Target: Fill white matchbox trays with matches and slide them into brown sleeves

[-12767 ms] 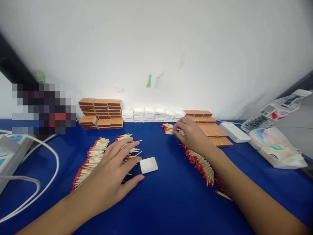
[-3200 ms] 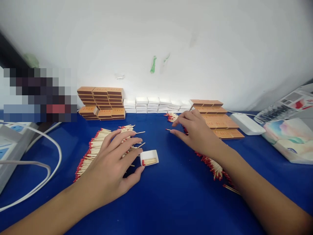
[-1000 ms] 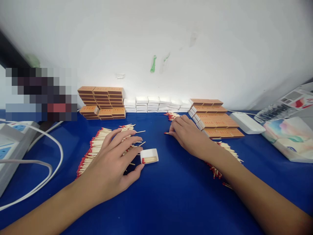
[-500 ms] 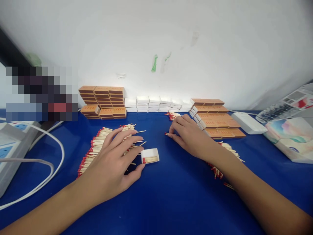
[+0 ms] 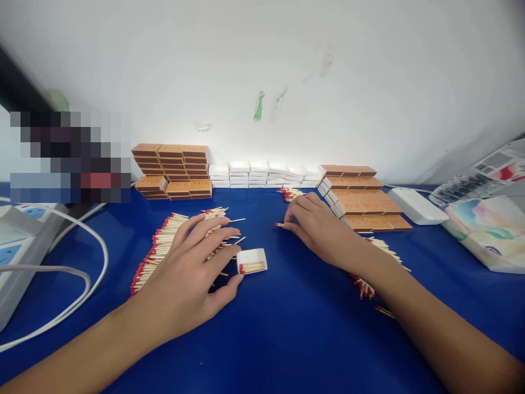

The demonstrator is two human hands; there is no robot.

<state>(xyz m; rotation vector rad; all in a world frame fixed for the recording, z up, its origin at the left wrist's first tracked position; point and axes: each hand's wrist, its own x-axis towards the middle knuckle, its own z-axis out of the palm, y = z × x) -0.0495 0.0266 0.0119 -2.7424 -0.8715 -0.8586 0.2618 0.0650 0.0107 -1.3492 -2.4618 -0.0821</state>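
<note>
My left hand [image 5: 197, 262] rests over a large pile of red-headed matches [image 5: 143, 273]. Its thumb and index finger are bent around the left end of a small white matchbox tray [image 5: 257, 256]. Several matches [image 5: 252, 267] lie side by side in the tray, heads to the left. Farther right, my right hand [image 5: 314, 221] pinches a match [image 5: 279, 224] between thumb and fingertips, its red head poking out to the left; whether more are in the pinch is hidden. Just behind that hand is a small heap of matches [image 5: 291, 194]. Another pile [image 5: 388, 250] is partly covered by my right forearm.
Orange matchboxes [image 5: 172, 158] are stacked at the back left, more matchboxes [image 5: 365, 205] at the back right. White trays [image 5: 266, 175] line the wall between them. A power strip [image 5: 20, 246] with white cables sits left; a white adapter [image 5: 416, 205] and tissue pack [image 5: 488, 232] lie right.
Two dark-red match heads showed at my right fingertips before; one shows now, turned slightly and a little farther left. My left hand and the tray have stayed put.
</note>
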